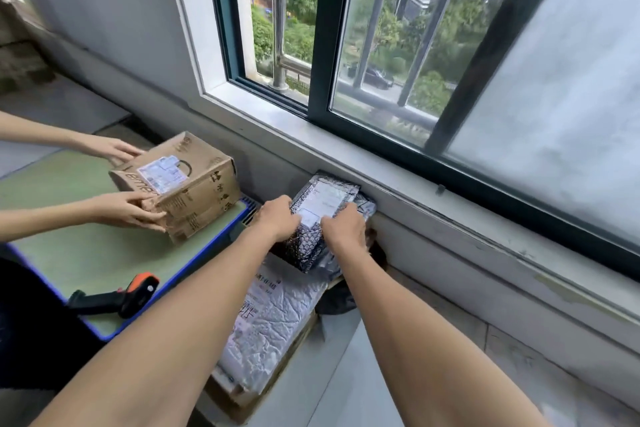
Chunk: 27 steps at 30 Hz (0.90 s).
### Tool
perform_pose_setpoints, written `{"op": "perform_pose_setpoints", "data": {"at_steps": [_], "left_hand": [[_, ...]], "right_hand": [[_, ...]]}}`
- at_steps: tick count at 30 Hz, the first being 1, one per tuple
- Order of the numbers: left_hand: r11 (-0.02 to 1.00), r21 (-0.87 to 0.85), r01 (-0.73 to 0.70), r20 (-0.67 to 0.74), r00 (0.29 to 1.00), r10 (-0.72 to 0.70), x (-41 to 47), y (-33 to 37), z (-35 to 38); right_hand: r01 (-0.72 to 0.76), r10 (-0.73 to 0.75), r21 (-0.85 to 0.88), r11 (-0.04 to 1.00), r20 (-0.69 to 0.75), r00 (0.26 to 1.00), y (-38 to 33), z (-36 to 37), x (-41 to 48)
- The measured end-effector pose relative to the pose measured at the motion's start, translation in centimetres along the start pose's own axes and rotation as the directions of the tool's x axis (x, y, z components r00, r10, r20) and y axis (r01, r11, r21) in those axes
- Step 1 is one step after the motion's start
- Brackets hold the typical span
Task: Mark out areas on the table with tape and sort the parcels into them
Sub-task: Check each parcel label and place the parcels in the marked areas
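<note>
Head view: left hand (pixel 277 220) and right hand (pixel 344 229) grip dark parcel (pixel 306 248), label (pixel 323 199) half-covered.

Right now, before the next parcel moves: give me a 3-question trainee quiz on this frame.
1. True or false: the scanner lies on the table.
2. How many of the other person's hands hold the box?
3. The wearer's left hand and right hand both grip the: A) box B) dark mailer C) scanner

Key: 1 true; 2 two; 3 B.
</note>
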<state>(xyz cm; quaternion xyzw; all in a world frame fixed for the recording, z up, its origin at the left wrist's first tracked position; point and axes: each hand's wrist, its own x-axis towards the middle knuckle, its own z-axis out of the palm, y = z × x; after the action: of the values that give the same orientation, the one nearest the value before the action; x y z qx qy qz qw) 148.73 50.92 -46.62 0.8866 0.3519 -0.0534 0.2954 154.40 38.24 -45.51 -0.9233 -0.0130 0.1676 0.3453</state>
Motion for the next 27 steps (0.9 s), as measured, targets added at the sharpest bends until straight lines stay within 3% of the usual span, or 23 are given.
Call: {"op": "perform_pose_setpoints", "data": {"at_steps": [5,8,10,12,14,18,27], "left_hand": [[0.992,-0.122,0.028,-0.043,0.999,-0.033,0.7,-0.5,-0.3],[0.963,-0.266,0.032,-0.018,0.999,-0.039,0.4,-0.4,-0.7],[0.888,-0.457,0.049,0.007,0.999,-0.052,-0.1,0.0,-0.8],[0.738,-0.667,0.101,0.099,0.994,-0.047,-1.0,0.8,-0.8],[0.619,-0.77,0.153,0.18,0.983,-0.02,-2.1,1.5,-0.6],[0.636,-0.75,0.181,0.277,0.959,0.054,-3.7,2.7,0.8],[0.62,-0.764,0.176,0.282,0.956,0.076,-5.1,6.4,2.1]], "right_hand": [[-0.095,0.099,0.204,0.974,-0.007,0.995,-0.2,-0.2,0.7],[-0.139,0.14,0.397,0.907,0.029,0.99,0.7,-0.7,0.8],[-0.16,0.147,0.487,0.859,0.066,0.987,1.5,-1.1,0.7],[-0.166,0.136,0.564,0.809,0.095,0.986,2.6,-1.7,0.3],[-0.149,0.118,0.615,0.774,0.091,0.989,3.9,-2.6,-0.1],[-0.101,0.087,0.629,0.771,0.054,0.995,6.2,-4.9,-0.7],[-0.005,0.038,0.597,0.802,-0.043,0.998,8.9,-10.1,-1.5]]}}
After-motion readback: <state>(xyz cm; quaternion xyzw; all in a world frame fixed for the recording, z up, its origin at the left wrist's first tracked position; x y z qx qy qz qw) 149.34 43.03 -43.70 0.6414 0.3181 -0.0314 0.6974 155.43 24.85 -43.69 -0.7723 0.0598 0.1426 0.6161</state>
